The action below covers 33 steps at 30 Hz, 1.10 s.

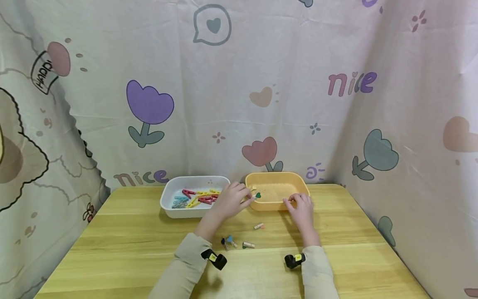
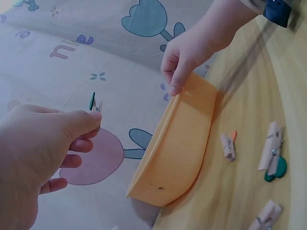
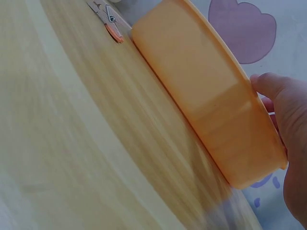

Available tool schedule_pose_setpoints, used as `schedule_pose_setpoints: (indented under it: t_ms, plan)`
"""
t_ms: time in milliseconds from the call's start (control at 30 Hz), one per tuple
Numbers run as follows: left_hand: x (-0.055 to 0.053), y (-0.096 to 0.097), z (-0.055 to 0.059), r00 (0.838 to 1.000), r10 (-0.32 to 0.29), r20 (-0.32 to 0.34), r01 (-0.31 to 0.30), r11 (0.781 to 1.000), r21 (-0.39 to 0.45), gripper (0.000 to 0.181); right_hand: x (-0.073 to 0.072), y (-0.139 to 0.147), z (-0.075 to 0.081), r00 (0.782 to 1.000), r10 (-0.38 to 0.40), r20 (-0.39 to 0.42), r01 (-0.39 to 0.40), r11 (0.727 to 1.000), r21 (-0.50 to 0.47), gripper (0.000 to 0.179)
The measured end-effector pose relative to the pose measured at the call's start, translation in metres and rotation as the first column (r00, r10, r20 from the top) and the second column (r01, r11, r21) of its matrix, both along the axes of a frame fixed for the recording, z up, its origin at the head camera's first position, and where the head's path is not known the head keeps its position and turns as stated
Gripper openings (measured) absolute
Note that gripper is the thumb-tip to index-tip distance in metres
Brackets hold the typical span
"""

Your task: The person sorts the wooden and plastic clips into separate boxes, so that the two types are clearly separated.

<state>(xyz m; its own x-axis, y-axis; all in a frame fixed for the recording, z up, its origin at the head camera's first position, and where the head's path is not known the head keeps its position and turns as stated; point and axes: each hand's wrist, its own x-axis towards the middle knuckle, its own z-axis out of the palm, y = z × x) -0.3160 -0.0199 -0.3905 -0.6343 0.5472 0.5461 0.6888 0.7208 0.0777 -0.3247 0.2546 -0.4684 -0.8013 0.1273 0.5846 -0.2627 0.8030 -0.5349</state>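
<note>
- The step in hand looks like putting a small wooden clothespin with a green heart (image 2: pixel 92 101) into the yellow tray (image 1: pixel 278 206), one peg at a time; that is a judgement from how the hands and pegs lie.
- The left hand (image 1: pixel 234 199) pinches that clothespin between thumb and forefinger, its other fingers loosely bent and holding nothing. In the head view the peg shows over the near left corner of the yellow tray; the left wrist view shows it clear of the tray wall.
- The right hand (image 1: pixel 301 207) pinches the near rim of the yellow tray toward its right end, thumb on the outer side, fingers over the edge, presumably to steady it.
- The next move seems to call for bringing the peg well inside the rim and parting thumb and forefinger, while the right hand keeps the tray from sliding.
- Other pegs lie on the counter (image 1: pixel 112 249) in front of the trays: an orange-tipped clothespin (image 1: pixel 259 226) nearest the yellow tray, then a green-tipped clothespin (image 1: pixel 248 245), with a blue-topped clothespin (image 1: pixel 231 241) and a dark-topped clothespin (image 1: pixel 225 243) close beside each other.
- Left of the yellow tray, the white tray (image 1: pixel 179 213) holds red, yellow and bluish pegs.
</note>
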Motion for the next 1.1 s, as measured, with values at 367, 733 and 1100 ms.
schedule_pose_setpoints:
  t_ms: [367, 733, 1100]
  plan:
    - [-0.02, 0.012, 0.01, 0.997, 0.083, 0.006, -0.082, 0.997, -0.003, 0.018, 0.001, -0.001, 0.004, 1.0, -0.001, 0.014, 0.001, 1.0, 0.006, 0.023]
    - [-0.034, 0.025, 0.012, 0.984, 0.173, 0.041, -0.175, 0.984, 0.038, 0.017, 0.002, -0.001, 0.005, 1.0, -0.005, 0.01, 0.005, 1.0, -0.003, 0.023]
    - [-0.052, 0.035, 0.008, 0.965, 0.223, 0.137, -0.237, 0.967, 0.093, 0.018, 0.001, -0.002, 0.003, 0.999, -0.005, -0.042, 0.006, 1.0, 0.008, 0.024]
